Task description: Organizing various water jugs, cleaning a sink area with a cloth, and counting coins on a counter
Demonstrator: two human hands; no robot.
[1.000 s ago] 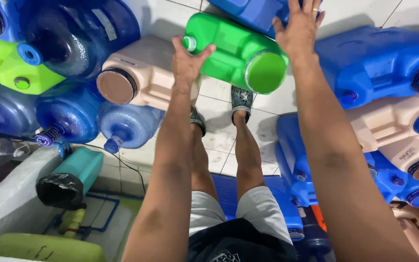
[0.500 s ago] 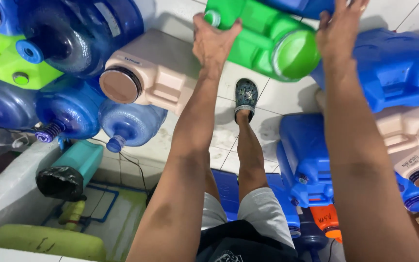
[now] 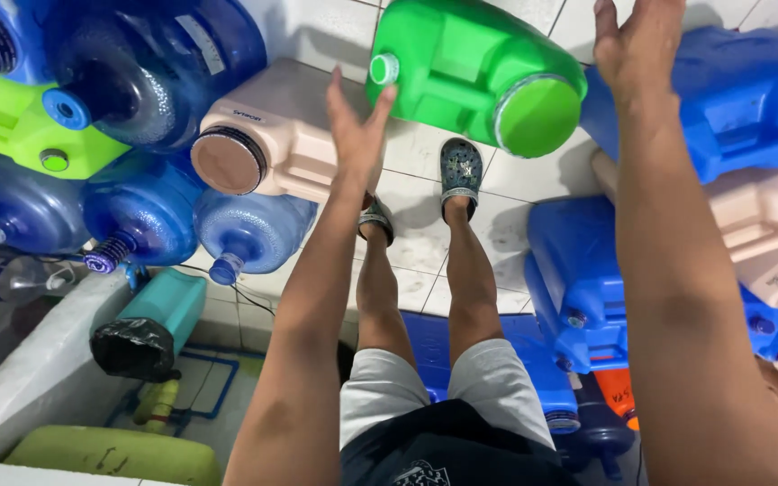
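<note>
A bright green plastic jerry can (image 3: 461, 63) with a small green cap and a large round green lid lies tilted at the top centre, over the white tiled floor. My left hand (image 3: 357, 126) is stretched out with fingers spread just below the can's small cap, holding nothing. My right hand (image 3: 637, 45) is raised at the top right, apart from the can's round lid and over a blue jerry can (image 3: 731, 99). Its fingers reach the frame's top edge. My two legs and sandalled feet (image 3: 461, 171) stand between my arms.
Several blue round water bottles (image 3: 146, 63) and a beige jerry can (image 3: 272, 135) are stacked at left with a lime container (image 3: 11, 126). Blue and beige jerry cans (image 3: 578, 279) pile at right. A teal device (image 3: 150, 315) with a black bag sits lower left.
Both hands held the green jerry can a second ago. It has since moved away toward the pile, and both hands are now off it with fingers spread.
</note>
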